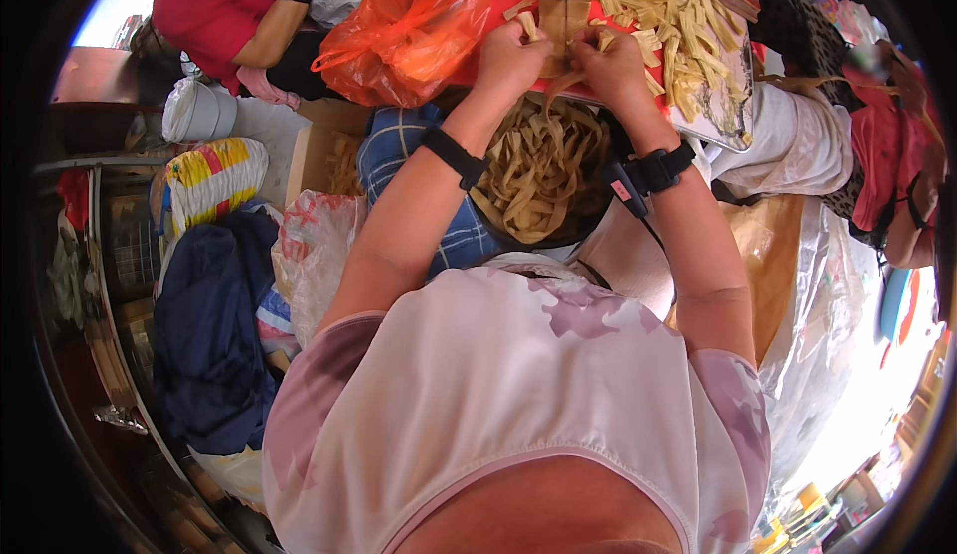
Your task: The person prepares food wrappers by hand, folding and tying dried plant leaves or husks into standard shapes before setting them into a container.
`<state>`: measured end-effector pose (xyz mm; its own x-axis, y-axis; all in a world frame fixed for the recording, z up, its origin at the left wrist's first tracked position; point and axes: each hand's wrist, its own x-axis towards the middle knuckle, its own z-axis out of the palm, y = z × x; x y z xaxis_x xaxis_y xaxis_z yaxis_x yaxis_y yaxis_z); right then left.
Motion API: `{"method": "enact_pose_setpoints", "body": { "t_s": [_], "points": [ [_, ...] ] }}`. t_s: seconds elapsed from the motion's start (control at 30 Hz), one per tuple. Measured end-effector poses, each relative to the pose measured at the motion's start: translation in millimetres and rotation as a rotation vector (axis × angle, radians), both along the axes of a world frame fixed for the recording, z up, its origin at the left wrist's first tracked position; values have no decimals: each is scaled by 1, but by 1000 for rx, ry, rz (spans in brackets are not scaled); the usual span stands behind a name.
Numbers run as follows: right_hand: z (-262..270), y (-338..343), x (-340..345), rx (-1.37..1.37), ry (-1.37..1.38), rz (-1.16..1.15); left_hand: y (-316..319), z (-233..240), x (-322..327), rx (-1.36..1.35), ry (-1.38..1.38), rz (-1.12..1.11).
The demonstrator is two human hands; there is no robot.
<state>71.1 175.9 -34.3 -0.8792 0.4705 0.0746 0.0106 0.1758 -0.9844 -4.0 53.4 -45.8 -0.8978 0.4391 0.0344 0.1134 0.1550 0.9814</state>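
Over the near edge of a red-topped table [467,72], my left hand [514,57] pinches a short, pale yellow folded strip [528,25] between thumb and fingers. Close by on the right, my right hand [614,68] grips another pale piece [604,40]. A longer brownish strip [561,87] trails below that hand. Between the two hands lies a flat wooden block [564,12]. In my lap, a dark container holds a tangle of long, flat tan strips [542,169]. What the strips are made of I cannot tell.
Loose folded strips [695,38] are heaped at the table's right. An orange plastic bag [411,34] stands left of my hands. Persons in red [213,16] and in pink [886,150] sit at either side. A cardboard box [305,154] with strips is at lower left.
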Motion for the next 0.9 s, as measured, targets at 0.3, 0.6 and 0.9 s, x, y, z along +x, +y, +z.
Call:
{"method": "enact_pose_setpoints", "body": {
  "t_s": [0.3,0.6,0.9],
  "points": [
    [18,12,40,-190,10,34,-54,8,37,-226,-3,-304],
    [24,-55,81,-111,315,273,-75,18,79,130,-859,-454],
    [28,-71,90,-435,113,325,-75,16,79,465,-791,-387]
  ]
}}
